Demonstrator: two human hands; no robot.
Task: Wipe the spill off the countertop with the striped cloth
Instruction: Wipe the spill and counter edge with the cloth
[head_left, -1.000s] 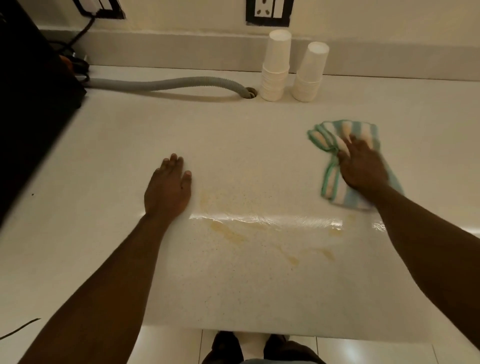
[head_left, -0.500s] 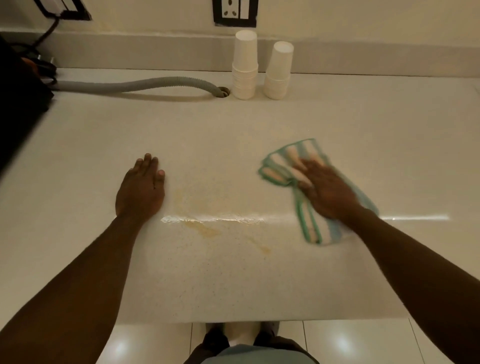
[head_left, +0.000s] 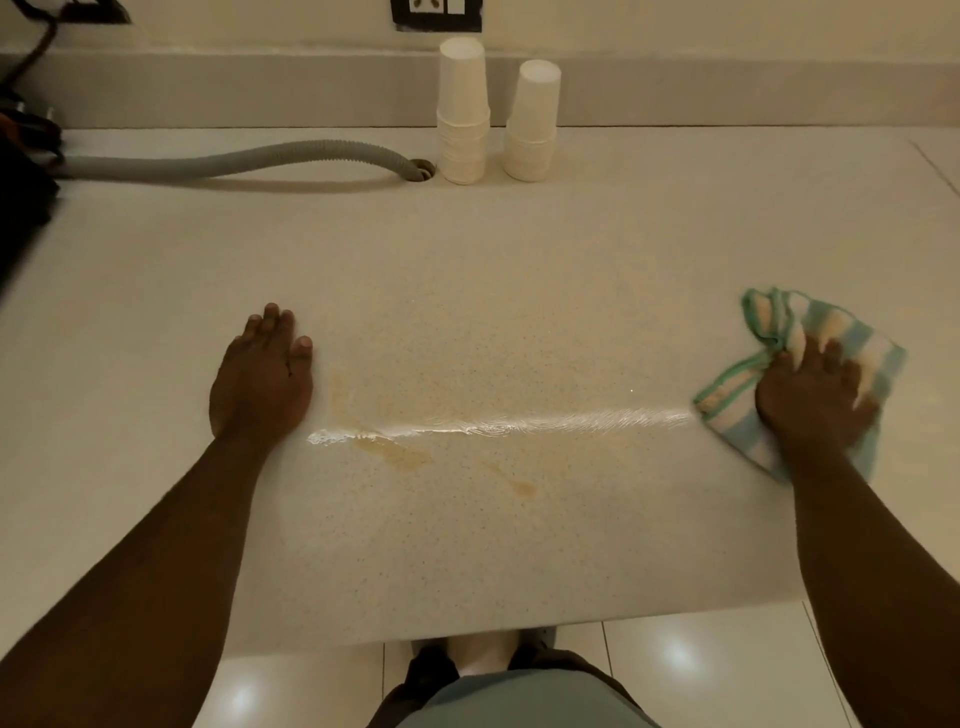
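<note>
A yellowish-brown spill (head_left: 402, 456) streaks the speckled countertop (head_left: 493, 291), with a smaller blot (head_left: 521, 487) to its right and a faint smear beside my left hand. The striped cloth (head_left: 810, 332), green-edged with blue and cream bands, lies crumpled at the right. My right hand (head_left: 813, 400) presses down on it, fingers curled into the fabric. My left hand (head_left: 262, 379) rests flat on the counter just left of the spill, holding nothing.
Two stacks of white paper cups (head_left: 462, 111) (head_left: 532, 122) stand at the back wall. A grey corrugated hose (head_left: 234, 161) runs into a hole in the counter. A dark object (head_left: 21, 171) sits far left. The counter's front edge (head_left: 519, 629) is near my body.
My right hand has swept the cloth to the right, away from the spill, after moving it left half a second before. My left hand has stayed planted.
</note>
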